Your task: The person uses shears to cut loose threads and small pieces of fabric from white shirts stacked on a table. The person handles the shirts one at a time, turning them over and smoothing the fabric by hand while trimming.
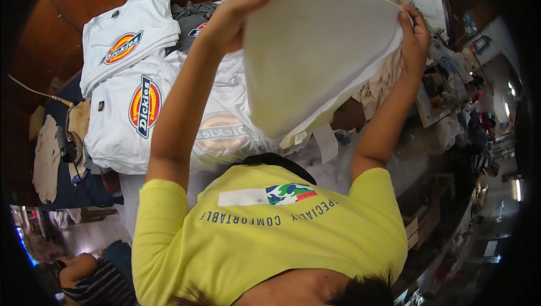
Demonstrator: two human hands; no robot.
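Observation:
Raised in front of me, a white folded cloth (321, 46) hangs between both hands like a sheet. What kind of garment it is, I cannot tell. My left hand (239, 15) grips its left edge, thumb on the near face and fingers partly hidden. At its right corner, my right hand (414, 38) pinches the edge with curled fingers. A small pale tag (300, 138) shows at the cloth's lower edge. Just left of the cloth lie white T-shirts (107, 131) with a round red and yellow print, some overlapped by my left forearm.
Behind the white shirts sits a dark grey T-shirt (191, 15). Beige cloth pieces (383, 77) are heaped beyond my right forearm. At the left, a dark tool with a cord (67, 147) rests among beige pieces. Another person in a striped top (101, 283) is at the lower left.

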